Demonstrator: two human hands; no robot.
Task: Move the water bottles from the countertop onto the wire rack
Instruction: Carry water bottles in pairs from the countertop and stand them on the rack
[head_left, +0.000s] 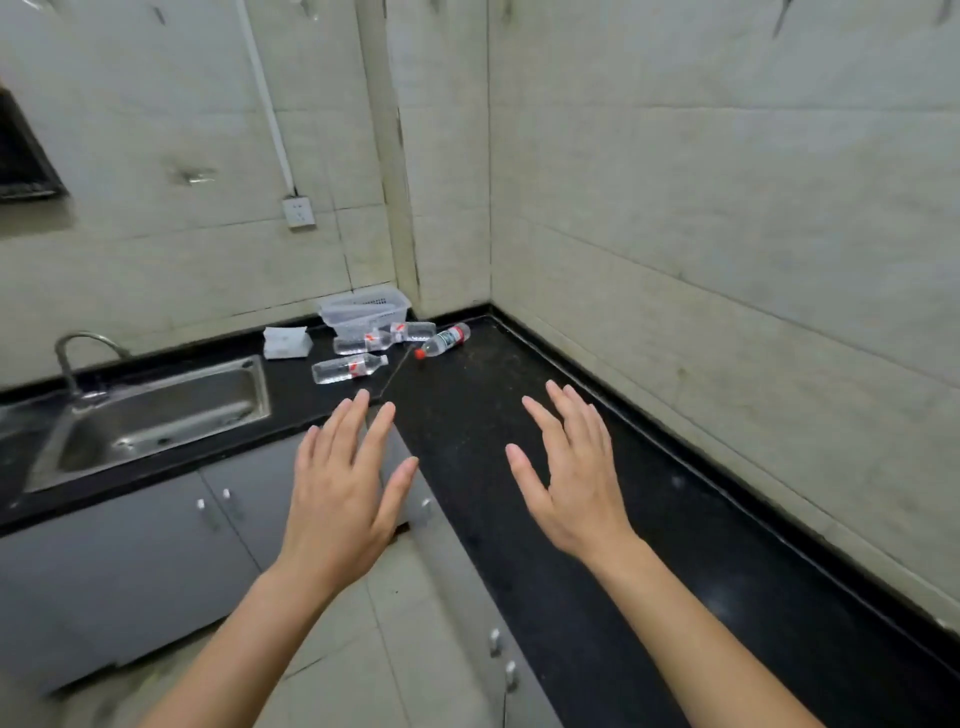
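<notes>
Several clear water bottles lie on their sides on the black countertop (519, 415) near the far corner. One with a white cap (347, 367) lies nearest the sink. Behind it lie two more (362, 342) (415, 330), end to end. A bottle with a red cap (442, 341) lies to their right. My left hand (347, 483) and right hand (569, 467) are held out, palms down, fingers spread, holding nothing, well short of the bottles. No wire rack is in view.
A clear plastic basket (363, 310) stands in the corner behind the bottles, with a white folded cloth (285, 342) to its left. A steel sink (156, 415) with a tap (78, 358) is at the left. Grey cabinets (130, 561) run below the L-shaped counter.
</notes>
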